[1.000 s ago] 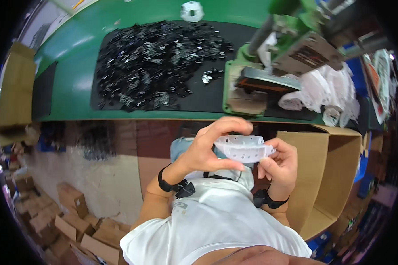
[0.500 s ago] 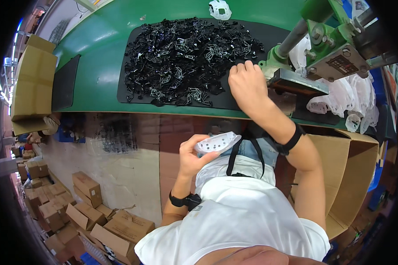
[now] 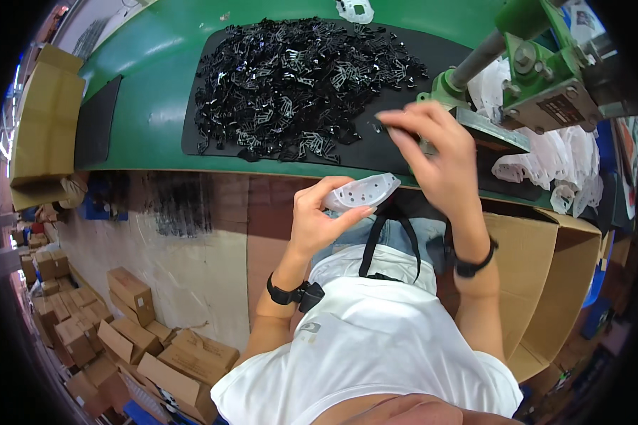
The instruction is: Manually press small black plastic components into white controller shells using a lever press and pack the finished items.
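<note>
My left hand (image 3: 317,216) grips a white, curved plastic shell (image 3: 365,193) dotted with small holes, held in front of my waist just off the table edge. Above the black mat (image 3: 404,106), my right hand (image 3: 439,152) has thumb and fingers drawn together, blurred by motion. A tiny dark piece (image 3: 377,128) shows at its fingertips, too small and smeared to name. To the left of that hand spreads a heap of glossy black plastic parts (image 3: 283,92) with thin prongs. Another white shell (image 3: 354,10) lies behind the heap on the green table (image 3: 156,92).
A green press (image 3: 546,71) with a metal plate stands at the right of the table. Beside it hang several white shells (image 3: 539,159). An open carton (image 3: 546,283) sits below right, another carton (image 3: 46,120) at far left, and stacked boxes (image 3: 131,340) on the floor.
My right hand has lifted off the mat beside the heap and drawn back toward me. My left hand has raised the white shell closer to the table edge.
</note>
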{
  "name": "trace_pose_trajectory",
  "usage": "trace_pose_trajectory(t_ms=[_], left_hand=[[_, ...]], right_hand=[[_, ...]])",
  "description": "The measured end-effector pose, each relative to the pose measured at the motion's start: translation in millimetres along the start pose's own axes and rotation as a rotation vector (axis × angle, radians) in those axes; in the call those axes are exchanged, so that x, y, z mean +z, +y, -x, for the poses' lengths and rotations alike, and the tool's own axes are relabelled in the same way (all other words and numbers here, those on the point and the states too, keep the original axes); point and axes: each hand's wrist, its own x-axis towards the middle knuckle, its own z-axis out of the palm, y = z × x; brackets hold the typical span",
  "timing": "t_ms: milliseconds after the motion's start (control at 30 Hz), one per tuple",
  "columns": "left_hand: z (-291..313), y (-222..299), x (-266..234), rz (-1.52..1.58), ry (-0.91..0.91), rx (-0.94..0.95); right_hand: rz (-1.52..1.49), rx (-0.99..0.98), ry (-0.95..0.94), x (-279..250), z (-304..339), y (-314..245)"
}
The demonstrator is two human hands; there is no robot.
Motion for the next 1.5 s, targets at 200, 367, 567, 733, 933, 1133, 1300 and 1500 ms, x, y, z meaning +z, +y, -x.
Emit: trace_pose_trajectory(t_ms=[200, 367, 567, 733, 933, 1133, 1300, 1500], left_hand=[[-10, 1, 21, 0.085, -0.092, 0.066], [-15, 8, 35, -0.089, -0.121, 0.176], [-19, 13, 51, -0.121, -0.128, 0.261], [-21, 14, 56, -0.128, -0.124, 0.274], [-21, 15, 59, -0.080, -0.167, 0.218], [-28, 17, 59, -0.147, -0.188, 0.409], [-30, 17, 61, -0.154, -0.206, 0.472], [-41, 16, 64, 0.125, -0.337, 0.439]], right_hand=[[-0.630, 0.436, 0.168, 2, 72, -15], [-0.291, 0.375, 0.257, 0, 83, -11], [-0.268, 0.406, 0.354, -14, 94, -1], [-0.437, 0.466, 0.391, -18, 97, 2], [-0.074, 0.226, 0.318, -19, 92, 5], [-0.135, 0.324, 0.277, -24, 96, 2], [0.080, 0.181, 0.237, -31, 98, 3], [-0.016, 0.047, 0.307, -41, 99, 4]])
